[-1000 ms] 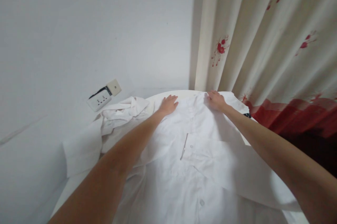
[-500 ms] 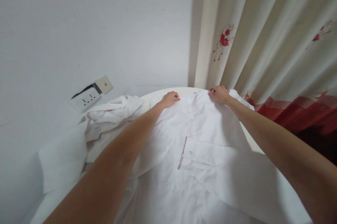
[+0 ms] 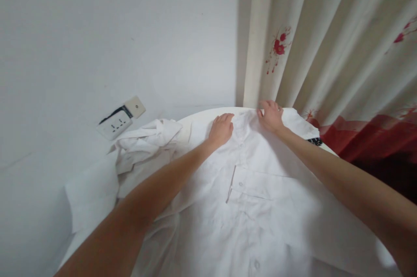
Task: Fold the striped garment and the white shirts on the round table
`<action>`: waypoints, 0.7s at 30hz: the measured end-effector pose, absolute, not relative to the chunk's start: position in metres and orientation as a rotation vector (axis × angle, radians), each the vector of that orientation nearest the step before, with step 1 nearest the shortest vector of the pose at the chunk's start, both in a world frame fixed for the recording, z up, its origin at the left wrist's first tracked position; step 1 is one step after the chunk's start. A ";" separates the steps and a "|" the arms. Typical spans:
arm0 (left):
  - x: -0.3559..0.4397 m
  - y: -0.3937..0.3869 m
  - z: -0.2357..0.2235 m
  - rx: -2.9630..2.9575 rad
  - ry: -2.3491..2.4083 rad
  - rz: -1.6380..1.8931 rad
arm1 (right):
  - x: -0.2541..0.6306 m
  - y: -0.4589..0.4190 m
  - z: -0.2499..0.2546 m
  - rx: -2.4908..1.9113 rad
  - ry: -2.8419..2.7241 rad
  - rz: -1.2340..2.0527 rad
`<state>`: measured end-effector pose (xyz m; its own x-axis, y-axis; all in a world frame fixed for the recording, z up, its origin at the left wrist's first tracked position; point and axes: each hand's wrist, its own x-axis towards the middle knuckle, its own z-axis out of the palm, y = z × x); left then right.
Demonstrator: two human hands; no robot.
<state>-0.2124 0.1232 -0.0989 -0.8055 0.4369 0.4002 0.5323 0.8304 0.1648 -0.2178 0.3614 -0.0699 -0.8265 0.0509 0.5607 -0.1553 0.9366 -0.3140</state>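
Observation:
A white button-up shirt (image 3: pixel 208 207) lies spread over a white round-edged table (image 3: pixel 203 116). One sleeve is folded across its front, with the buttoned cuff (image 3: pixel 247 186) near the middle. My left hand (image 3: pixel 222 129) rests palm down at the shirt's far edge, its fingers stretched out. To the right of it, my right hand (image 3: pixel 271 115) also lies on the far edge, with its fingers extended and slightly bent. Neither hand grips the cloth. Both forearms reach over the shirt and cover parts of it.
More crumpled white cloth (image 3: pixel 146 138) lies at the table's left side, by the wall. A power socket (image 3: pixel 115 123) is on that wall. Behind and to the right hangs a cream curtain (image 3: pixel 302 51) with red flowers. A small black patterned item (image 3: pixel 315 141) shows at the right edge.
Both hands have let go of the shirt's far edge, where they were pinching it. Their fingers have straightened onto the cloth, and my left hand has shifted slightly right.

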 end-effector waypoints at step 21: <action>0.127 0.021 -0.024 -1.396 -3.002 -0.681 | 0.092 0.398 -0.021 0.470 -2.349 1.105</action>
